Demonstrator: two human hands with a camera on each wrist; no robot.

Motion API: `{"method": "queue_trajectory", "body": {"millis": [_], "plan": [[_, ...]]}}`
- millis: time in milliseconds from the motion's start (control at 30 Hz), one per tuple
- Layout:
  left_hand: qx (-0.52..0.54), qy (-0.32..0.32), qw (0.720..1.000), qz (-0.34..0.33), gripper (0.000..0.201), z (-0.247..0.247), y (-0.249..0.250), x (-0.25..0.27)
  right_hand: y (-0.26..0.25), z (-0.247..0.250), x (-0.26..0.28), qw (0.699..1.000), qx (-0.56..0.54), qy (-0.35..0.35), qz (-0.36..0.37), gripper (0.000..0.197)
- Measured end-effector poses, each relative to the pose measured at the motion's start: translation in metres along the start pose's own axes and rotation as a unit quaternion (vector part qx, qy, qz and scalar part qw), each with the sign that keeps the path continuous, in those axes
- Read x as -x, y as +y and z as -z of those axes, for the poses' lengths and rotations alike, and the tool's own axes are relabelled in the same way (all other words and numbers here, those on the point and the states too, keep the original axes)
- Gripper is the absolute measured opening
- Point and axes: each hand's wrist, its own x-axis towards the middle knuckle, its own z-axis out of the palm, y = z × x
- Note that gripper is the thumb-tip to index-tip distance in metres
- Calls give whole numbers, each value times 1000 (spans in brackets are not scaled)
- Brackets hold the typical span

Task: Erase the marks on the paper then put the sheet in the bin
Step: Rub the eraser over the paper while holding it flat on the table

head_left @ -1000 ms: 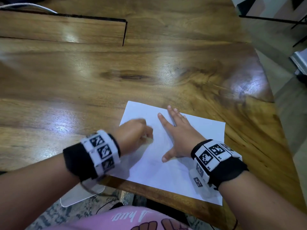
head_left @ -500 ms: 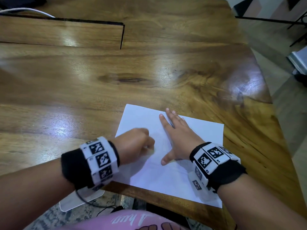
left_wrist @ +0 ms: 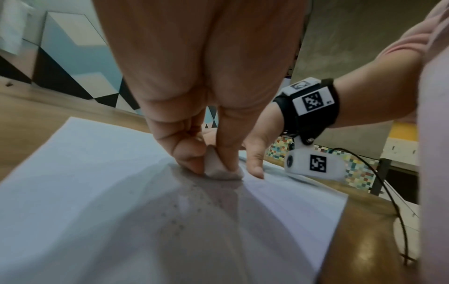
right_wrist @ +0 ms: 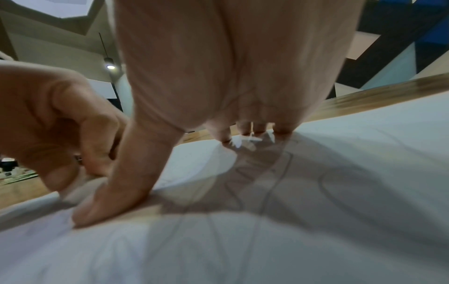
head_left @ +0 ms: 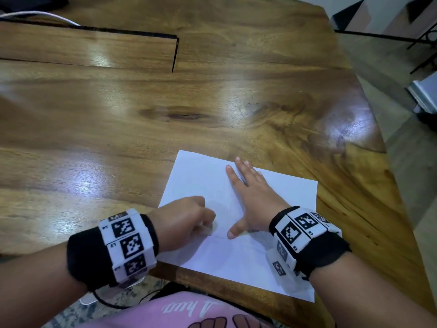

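Two hands work over one sheet of paper lying flat near the desk's front edge. On the left, the left hand is bent into a loose fist, knuckles up, its grip narrow: thumb and fingers pinch a small pale eraser whose underside presses on the sheet directly below the pinch. Just to the right of that grip, the right hand lies palm down and flat on the paper, fingers straight and spread, thumb splayed toward the eraser and nearly meeting it. Faint pencil marks run under and beside this palm; in the head view they are too pale to trace, and the eraser is mostly hidden by the fist. Specks of eraser dust lie on the paper on the near side of the pinch. Compared with a second ago, the left fist sits slightly nearer the person, while the right hand has kept its place.
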Motion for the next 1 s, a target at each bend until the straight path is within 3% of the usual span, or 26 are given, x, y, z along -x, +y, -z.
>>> {"method": "queue_trajectory", "body": {"millis": [100,300,500,633,833,933,1000], "plan": [[0,-24,1000,9,13,9,-3,-11,0,-1,-1,1000,0,1,-1,140],[0,90,992,88,14,26,-19,-39,0,-3,-2,1000,-1,3,-4,142],[-56,4,998,2,12,6,-2,-12,1,-2,-3,1000,-1,0,-8,141],[-52,-31,998,0,14,12,0,-16,1,-3,-2,1000,5,3,-10,141],[2,125,985,122,13,35,-24,-51,2,-3,-2,1000,4,8,-4,141],[4,140,979,146,11,31,-21,-54,3,-4,-3,1000,0,15,0,143],[-9,131,985,113,10,23,-12,-43,2,-4,-3,1000,-4,15,-1,144]]}}
